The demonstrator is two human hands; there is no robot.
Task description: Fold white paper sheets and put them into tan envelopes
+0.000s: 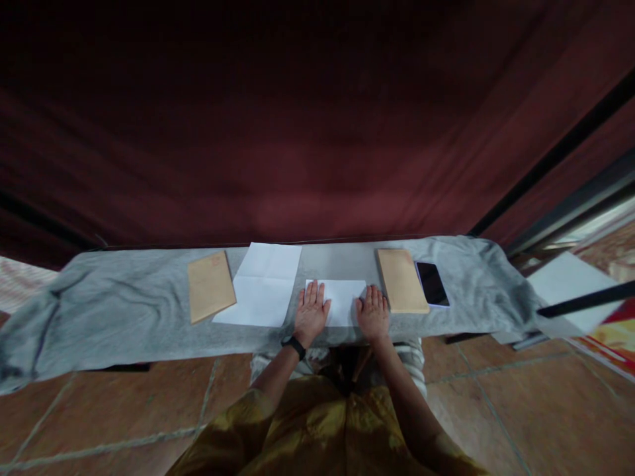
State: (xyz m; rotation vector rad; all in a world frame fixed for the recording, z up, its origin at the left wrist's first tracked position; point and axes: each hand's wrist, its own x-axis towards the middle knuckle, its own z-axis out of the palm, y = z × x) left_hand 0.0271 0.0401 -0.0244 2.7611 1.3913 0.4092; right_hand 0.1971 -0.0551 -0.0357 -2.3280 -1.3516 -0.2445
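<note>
Flat on the left end of a folded white paper [343, 303] lies my left hand [311, 311], fingers stretched out. My right hand [373, 313] rests palm down at the paper's right edge, its fingers straight. A larger white sheet [262, 284] with crease lines lies just left of my left hand. Its lower left corner meets a brown envelope [211, 285]. Close to my right hand is a second brown envelope or stack of envelopes [403, 281]. Beneath my palms, parts of the folded paper are hidden.
A grey cloth [133, 304] covers the narrow table. A phone [432, 284] with a dark screen lies beside the right envelope. Dark red fabric [297, 165] rises behind the table's far edge. At the right, a dark bar [590, 299] crosses some pale sheets [570, 284].
</note>
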